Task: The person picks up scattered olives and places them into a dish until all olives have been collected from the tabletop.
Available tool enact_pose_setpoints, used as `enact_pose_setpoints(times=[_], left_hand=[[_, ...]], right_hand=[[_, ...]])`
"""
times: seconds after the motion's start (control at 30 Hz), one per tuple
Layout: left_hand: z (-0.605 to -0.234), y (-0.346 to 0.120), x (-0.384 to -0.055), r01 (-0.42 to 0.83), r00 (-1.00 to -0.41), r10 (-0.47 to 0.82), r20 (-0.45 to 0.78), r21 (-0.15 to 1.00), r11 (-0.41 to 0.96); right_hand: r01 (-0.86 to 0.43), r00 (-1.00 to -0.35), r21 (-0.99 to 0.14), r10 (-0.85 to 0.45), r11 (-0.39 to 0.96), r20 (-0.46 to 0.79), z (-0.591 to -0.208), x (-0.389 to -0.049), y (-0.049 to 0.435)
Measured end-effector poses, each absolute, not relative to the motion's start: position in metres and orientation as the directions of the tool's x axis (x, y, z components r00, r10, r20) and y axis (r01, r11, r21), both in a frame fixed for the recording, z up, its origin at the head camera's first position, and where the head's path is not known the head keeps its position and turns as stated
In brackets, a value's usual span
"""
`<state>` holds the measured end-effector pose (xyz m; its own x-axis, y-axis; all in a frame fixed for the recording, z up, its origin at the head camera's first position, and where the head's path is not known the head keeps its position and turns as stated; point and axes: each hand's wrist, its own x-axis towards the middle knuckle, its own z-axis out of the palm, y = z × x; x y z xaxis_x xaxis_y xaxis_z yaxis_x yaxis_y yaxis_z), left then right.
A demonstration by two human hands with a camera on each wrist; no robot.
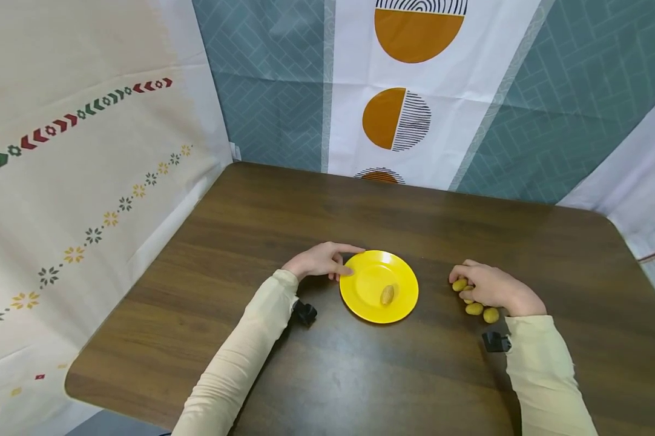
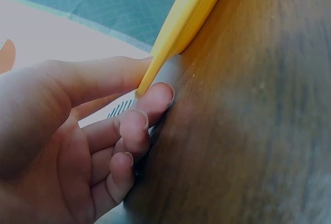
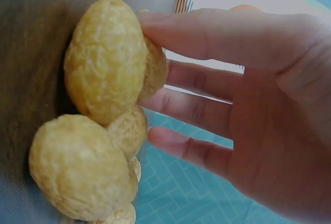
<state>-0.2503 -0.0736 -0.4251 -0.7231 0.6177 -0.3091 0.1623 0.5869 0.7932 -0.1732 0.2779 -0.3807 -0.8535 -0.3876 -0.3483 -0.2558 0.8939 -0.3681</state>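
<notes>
My left hand (image 1: 321,260) holds the left rim of a round yellow plate (image 1: 360,306). In the left wrist view the thumb lies on one side of the plate's rim (image 2: 178,25) and fingertips on the other. One small yellow, wrinkled potato (image 1: 387,295) lies on the plate. To the right, my right hand (image 1: 493,286) reaches down over a cluster of similar potatoes (image 1: 491,315). Its thumb and fingers close round a potato (image 3: 155,71), partly hidden behind a nearer potato (image 3: 106,61). Another potato (image 3: 77,167) sits beside these in the right wrist view.
Everything stands on a brown wooden table (image 1: 414,375) with rounded corners. Patterned cloth (image 1: 273,91) hangs along its back edge, and a pale cloth (image 1: 115,151) hangs at the left. A black wrist camera (image 1: 304,312) sits below the left hand, another black camera (image 1: 495,342) below the right.
</notes>
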Motion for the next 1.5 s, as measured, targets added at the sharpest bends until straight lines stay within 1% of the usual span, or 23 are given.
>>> enact_pose_setpoints(times=[0.23, 0.47, 0.77, 1.03, 1.5], left_hand=[[-0.4262, -0.0741, -0.2492, 0.15, -0.725, 0.613, -0.314, 0.798, 0.584], [-0.4265, -0.073, -0.2494, 0.165, -0.719, 0.622, -0.31, 0.793, 0.586], [-0.4253, -0.0734, -0.2513, 0.17, -0.717, 0.625, -0.308, 0.793, 0.585], [-0.4215, -0.075, -0.251, 0.169, -0.723, 0.62, -0.305, 0.792, 0.587], [-0.4257, -0.0739, -0.2492, 0.163, -0.725, 0.616, -0.308, 0.792, 0.588]], right_hand=[[-0.261, -0.859, -0.331, -0.375, 0.907, -0.348, -0.3815, -0.1727, 0.2755], [-0.297, -0.86, -0.307, -0.393, 0.904, -0.326, -0.382, -0.1717, 0.2768], [-0.317, -0.906, -0.253, -0.371, 0.914, -0.202, -0.3809, -0.1711, 0.274], [-0.319, -0.933, -0.242, -0.348, 0.917, -0.089, -0.3758, -0.1719, 0.2723], [-0.325, -0.933, -0.242, -0.351, 0.914, -0.076, -0.3792, -0.1705, 0.2716]])
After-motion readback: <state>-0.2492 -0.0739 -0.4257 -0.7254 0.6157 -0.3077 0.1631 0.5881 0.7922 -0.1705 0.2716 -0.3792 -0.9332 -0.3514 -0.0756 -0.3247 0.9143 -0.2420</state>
